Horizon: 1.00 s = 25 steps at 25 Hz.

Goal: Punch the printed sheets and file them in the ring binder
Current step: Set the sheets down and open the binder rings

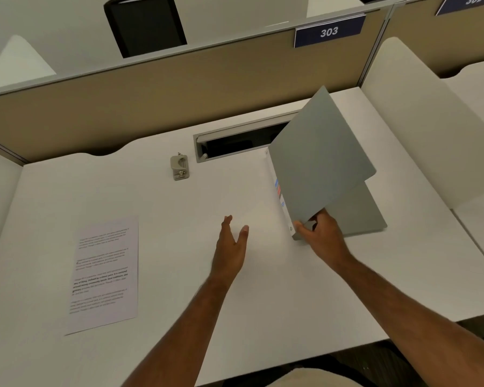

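Note:
A grey ring binder [319, 163] lies on the right of the white desk, its front cover lifted and tilted up, its white spine with coloured marks facing left. My right hand [320, 233] grips the near corner of the raised cover. My left hand [232, 247] hovers flat over the desk's middle, fingers apart, holding nothing. Printed sheets [105, 272] rest flat at the left, apart from both hands. A small grey hole punch [179, 167] stands at the back centre. The binder's rings are hidden by the cover.
A cable slot [235, 141] opens in the desk behind the punch, partly covered by the binder. A tan partition [151, 101] closes the back, with a blue sign reading 303 [329, 32]. White side dividers [419, 121] flank the desk.

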{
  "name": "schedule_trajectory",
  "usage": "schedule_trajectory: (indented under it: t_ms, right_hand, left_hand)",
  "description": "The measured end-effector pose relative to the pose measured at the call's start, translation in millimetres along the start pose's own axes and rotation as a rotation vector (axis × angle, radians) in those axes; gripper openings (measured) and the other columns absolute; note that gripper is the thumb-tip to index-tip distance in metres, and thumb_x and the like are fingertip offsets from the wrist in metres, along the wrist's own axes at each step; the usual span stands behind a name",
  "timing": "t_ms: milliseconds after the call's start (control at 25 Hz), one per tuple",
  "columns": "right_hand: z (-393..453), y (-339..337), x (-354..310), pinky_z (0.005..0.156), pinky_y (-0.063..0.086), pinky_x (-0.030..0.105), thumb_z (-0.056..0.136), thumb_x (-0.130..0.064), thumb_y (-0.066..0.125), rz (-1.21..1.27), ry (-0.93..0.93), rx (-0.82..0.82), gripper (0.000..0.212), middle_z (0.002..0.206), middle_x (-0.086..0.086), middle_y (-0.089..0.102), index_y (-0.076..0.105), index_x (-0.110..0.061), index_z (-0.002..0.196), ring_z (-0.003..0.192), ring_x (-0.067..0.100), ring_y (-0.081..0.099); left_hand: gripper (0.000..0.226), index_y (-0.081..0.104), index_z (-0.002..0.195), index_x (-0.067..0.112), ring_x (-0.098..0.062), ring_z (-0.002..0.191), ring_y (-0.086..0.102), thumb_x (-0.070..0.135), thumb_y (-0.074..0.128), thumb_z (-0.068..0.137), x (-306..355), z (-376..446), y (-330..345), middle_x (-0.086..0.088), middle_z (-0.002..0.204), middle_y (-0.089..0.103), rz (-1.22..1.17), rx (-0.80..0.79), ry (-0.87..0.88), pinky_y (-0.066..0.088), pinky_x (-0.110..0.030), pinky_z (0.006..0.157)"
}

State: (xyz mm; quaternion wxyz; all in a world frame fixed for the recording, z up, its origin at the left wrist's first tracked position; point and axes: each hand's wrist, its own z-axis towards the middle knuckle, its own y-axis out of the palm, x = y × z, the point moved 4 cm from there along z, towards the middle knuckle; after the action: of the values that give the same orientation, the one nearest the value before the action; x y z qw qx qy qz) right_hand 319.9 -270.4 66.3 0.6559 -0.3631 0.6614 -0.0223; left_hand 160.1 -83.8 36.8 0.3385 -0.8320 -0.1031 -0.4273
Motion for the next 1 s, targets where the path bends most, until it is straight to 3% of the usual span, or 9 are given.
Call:
schedule_trajectory:
  t_ms: [120,200,320,400,480,560,800,920,1000]
  right_hand:
    - [-14.8,22.1,-8.0,0.052,0.039,0.006,0.089,-0.013,0.074,-0.053,-0.041,-0.079,0.021,0.072,-0.013,0.055,0.054,-0.016,0.096,0.053,-0.009,0.059]
    - [-23.1,38.7,-7.6,0.064,0.048,0.016,0.089,-0.022,0.073,-0.093,-0.075,-0.144,0.018,0.08,-0.009,0.063,0.058,-0.018,0.098,0.068,-0.001,0.065]
    - [-37.5,63.2,-7.3,0.077,0.054,0.033,0.089,-0.03,0.066,-0.137,-0.109,-0.269,0.02,0.092,-0.004,0.067,0.059,-0.018,0.103,0.084,0.012,0.065]
    - [-48.7,78.2,-17.5,0.072,0.051,0.03,0.087,-0.03,0.064,-0.174,-0.18,-0.316,0.017,0.086,-0.006,0.061,0.056,-0.018,0.097,0.078,0.006,0.059]
    - [-59.5,90.4,-29.0,0.064,0.042,0.018,0.085,-0.017,0.067,-0.194,-0.246,-0.352,0.016,0.077,-0.009,0.052,0.051,-0.014,0.088,0.07,0.001,0.051]
    - [-68.6,102.7,-37.0,0.062,0.037,0.018,0.082,-0.008,0.067,-0.194,-0.294,-0.407,0.024,0.074,-0.009,0.046,0.044,-0.016,0.082,0.067,0.002,0.044]
    - [-90.4,140.6,-41.7,0.067,0.043,0.028,0.078,-0.016,0.063,-0.298,-0.424,-0.577,0.026,0.083,-0.012,0.048,0.039,-0.025,0.084,0.079,0.008,0.045]
    - [-98.8,155.0,-47.5,0.069,0.045,0.033,0.079,-0.018,0.062,-0.333,-0.488,-0.616,0.024,0.086,-0.011,0.049,0.041,-0.025,0.086,0.082,0.01,0.045]
    - [-102.2,164.7,-49.9,0.07,0.046,0.033,0.08,-0.019,0.063,-0.336,-0.505,-0.64,0.024,0.088,-0.011,0.049,0.041,-0.026,0.088,0.084,0.011,0.046]
  left_hand:
    - [0.058,0.028,0.156,0.033,-0.019,0.146,0.041,0.049,0.048,0.104,13.9,-6.8,-13.3,0.007,0.162,0.036,-0.16,0.017,-0.069,0.035,-0.03,0.107]
    - [0.056,0.031,0.155,0.033,-0.018,0.144,0.042,0.048,0.049,0.104,19.8,-7.6,-23.4,0.01,0.161,0.037,-0.252,0.036,-0.09,0.035,-0.028,0.107]
    - [0.053,0.037,0.149,0.034,-0.02,0.141,0.047,0.053,0.051,0.102,24.6,-9.0,-37.0,0.008,0.158,0.041,-0.399,0.048,-0.089,0.041,-0.039,0.115]
    - [0.048,0.041,0.146,0.03,-0.02,0.134,0.053,0.05,0.05,0.103,29.8,-11.3,-48.5,0.005,0.154,0.045,-0.509,0.048,-0.101,0.046,-0.039,0.112]
    - [0.045,0.043,0.145,0.029,-0.02,0.132,0.055,0.048,0.048,0.105,37.1,-14.6,-62.2,0.005,0.152,0.047,-0.607,0.043,-0.1,0.046,-0.039,0.112]
    - [0.052,0.043,0.148,0.027,-0.021,0.132,0.056,0.053,0.045,0.104,43.2,-18.2,-77.6,0.005,0.154,0.047,-0.69,0.051,-0.096,0.045,-0.044,0.114]
    - [0.081,0.051,0.146,0.033,-0.026,0.128,0.061,0.084,0.04,0.084,49.5,-29.5,-132.5,0.007,0.145,0.059,-0.793,0.091,-0.098,0.048,-0.053,0.108]
    - [0.065,0.06,0.136,0.021,-0.027,0.11,0.07,0.069,0.04,0.097,44.4,-31.3,-154.5,-0.004,0.122,0.072,-0.839,-0.003,-0.084,0.055,-0.05,0.098]
    - [0.043,0.063,0.132,0.023,-0.026,0.11,0.071,0.051,0.054,0.101,37.3,-32.4,-172.1,-0.002,0.119,0.075,-0.725,0.092,-0.093,0.056,-0.051,0.098]
